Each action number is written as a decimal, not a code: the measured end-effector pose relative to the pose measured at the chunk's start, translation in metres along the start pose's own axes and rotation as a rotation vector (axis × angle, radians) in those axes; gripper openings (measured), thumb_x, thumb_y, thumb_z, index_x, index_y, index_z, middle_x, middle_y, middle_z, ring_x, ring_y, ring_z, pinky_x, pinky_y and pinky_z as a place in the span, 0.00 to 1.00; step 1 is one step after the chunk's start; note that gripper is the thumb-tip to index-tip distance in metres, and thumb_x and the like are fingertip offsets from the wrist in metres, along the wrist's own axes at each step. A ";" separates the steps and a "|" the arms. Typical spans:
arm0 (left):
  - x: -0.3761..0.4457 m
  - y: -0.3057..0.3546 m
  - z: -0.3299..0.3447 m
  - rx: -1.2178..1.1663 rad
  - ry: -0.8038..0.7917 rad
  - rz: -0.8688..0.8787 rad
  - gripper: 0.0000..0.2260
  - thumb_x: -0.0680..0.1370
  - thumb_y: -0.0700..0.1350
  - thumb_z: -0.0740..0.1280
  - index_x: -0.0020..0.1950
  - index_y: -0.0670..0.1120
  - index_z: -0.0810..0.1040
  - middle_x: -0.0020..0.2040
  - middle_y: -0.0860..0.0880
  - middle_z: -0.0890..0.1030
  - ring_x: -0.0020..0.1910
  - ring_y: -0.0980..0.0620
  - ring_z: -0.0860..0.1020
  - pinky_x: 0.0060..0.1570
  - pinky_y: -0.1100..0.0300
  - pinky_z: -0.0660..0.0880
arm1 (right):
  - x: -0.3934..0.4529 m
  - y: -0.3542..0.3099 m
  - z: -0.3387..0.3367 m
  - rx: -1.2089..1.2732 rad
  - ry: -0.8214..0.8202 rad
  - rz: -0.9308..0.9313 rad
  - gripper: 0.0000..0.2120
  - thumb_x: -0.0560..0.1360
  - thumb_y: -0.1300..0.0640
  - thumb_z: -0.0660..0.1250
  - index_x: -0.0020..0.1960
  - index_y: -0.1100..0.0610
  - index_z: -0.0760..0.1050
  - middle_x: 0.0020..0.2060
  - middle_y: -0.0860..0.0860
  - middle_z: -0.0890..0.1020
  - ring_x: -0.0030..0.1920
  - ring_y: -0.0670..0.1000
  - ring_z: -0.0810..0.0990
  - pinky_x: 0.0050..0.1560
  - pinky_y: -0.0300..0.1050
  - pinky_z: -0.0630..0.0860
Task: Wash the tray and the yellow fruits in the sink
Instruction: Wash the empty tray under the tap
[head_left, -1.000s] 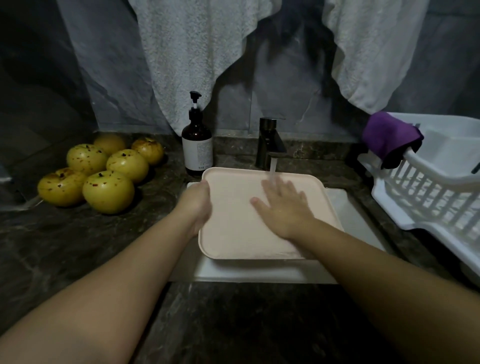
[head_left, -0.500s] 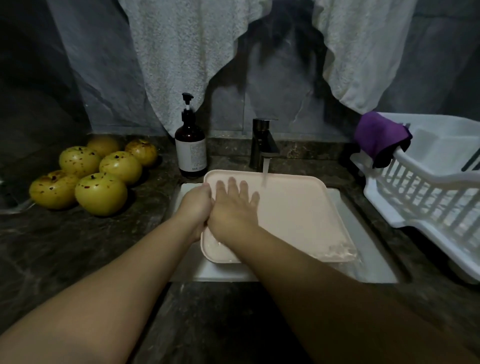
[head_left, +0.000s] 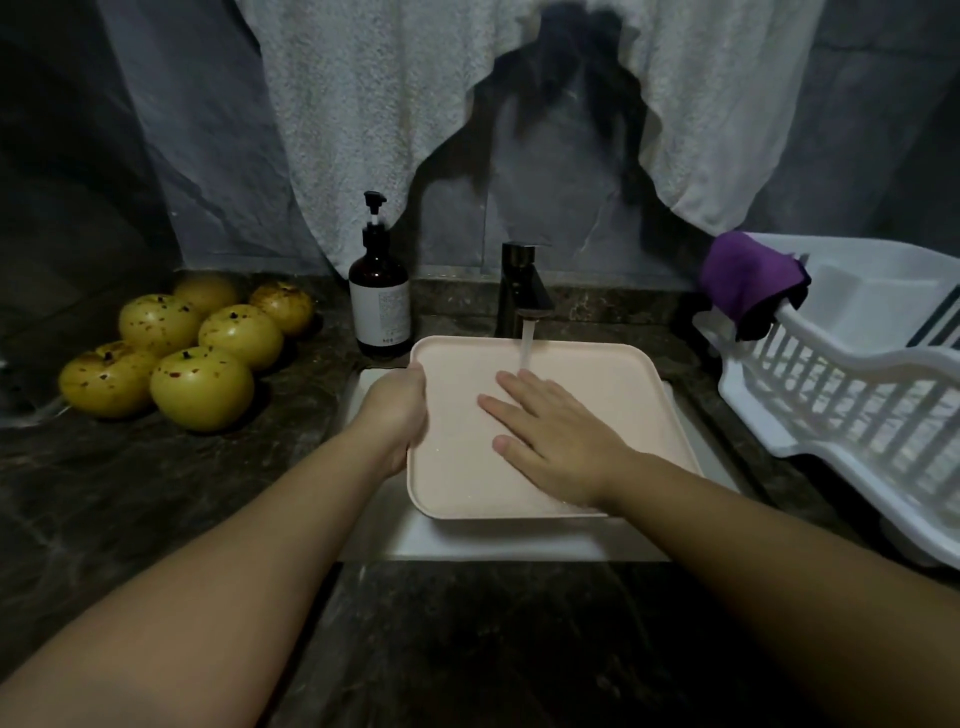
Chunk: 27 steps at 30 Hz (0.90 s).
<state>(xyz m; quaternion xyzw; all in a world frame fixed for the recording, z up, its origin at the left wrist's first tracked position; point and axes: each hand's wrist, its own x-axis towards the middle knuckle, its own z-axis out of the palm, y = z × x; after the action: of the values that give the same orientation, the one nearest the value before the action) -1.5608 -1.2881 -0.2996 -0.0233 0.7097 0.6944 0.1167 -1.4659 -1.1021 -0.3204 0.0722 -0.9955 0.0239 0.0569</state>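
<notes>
Closest to us is the dark stone counter (head_left: 467, 649), with pale streaks in it, and our two bare arms reach out over it. Just past its front edge is the white sink (head_left: 498, 540).

Our left hand (head_left: 397, 410) grips the left edge of the tray (head_left: 613, 384), fingers curled round the rim. Our right hand (head_left: 550, 434) lies flat on the inside of the tray, fingers straight and spread, touching its floor. The tray sits over the sink between our hands. It is pale pink, square with round corners and a low rim, and it looks wet and speckled with tiny drops.

Just past our right fingertips a thin stream of water (head_left: 527, 345) falls from the dark tap (head_left: 522, 286) onto the tray.

To the left of our left hand, on the counter, sit the yellow fruits (head_left: 202, 387), six that we can see, close together. They are round and yellow-green with brown specks. Beyond our left hand stands a brown pump bottle (head_left: 379, 296) with a white label.

To the right of our right hand is a white dish rack (head_left: 852, 384), with a purple cloth (head_left: 743, 278) hanging over its corner.

Farthest away is a grey stone wall, and two white towels (head_left: 374, 104) hang on it.
</notes>
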 end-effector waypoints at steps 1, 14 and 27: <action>0.000 0.000 0.000 0.011 0.003 -0.001 0.15 0.87 0.49 0.57 0.45 0.46 0.77 0.48 0.45 0.85 0.48 0.43 0.84 0.55 0.48 0.81 | 0.000 0.002 -0.001 0.014 0.005 0.002 0.29 0.82 0.33 0.41 0.81 0.36 0.43 0.82 0.41 0.43 0.81 0.44 0.38 0.73 0.41 0.32; 0.019 -0.002 -0.024 0.077 0.048 -0.045 0.18 0.86 0.53 0.58 0.65 0.43 0.80 0.55 0.42 0.85 0.54 0.40 0.83 0.64 0.43 0.78 | -0.037 0.086 -0.027 0.322 0.298 0.602 0.24 0.84 0.53 0.60 0.79 0.56 0.66 0.76 0.57 0.68 0.74 0.58 0.68 0.72 0.47 0.64; 0.027 -0.021 -0.022 0.554 0.068 0.143 0.17 0.85 0.52 0.61 0.72 0.51 0.75 0.69 0.45 0.79 0.62 0.44 0.79 0.68 0.46 0.75 | -0.042 0.102 -0.044 0.953 0.398 0.762 0.06 0.80 0.53 0.68 0.48 0.52 0.83 0.37 0.47 0.85 0.30 0.43 0.81 0.28 0.37 0.72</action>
<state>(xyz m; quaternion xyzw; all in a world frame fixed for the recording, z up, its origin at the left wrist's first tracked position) -1.5854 -1.3069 -0.3254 0.0364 0.8756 0.4795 0.0455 -1.4351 -0.9930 -0.2855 -0.2749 -0.8018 0.4954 0.1899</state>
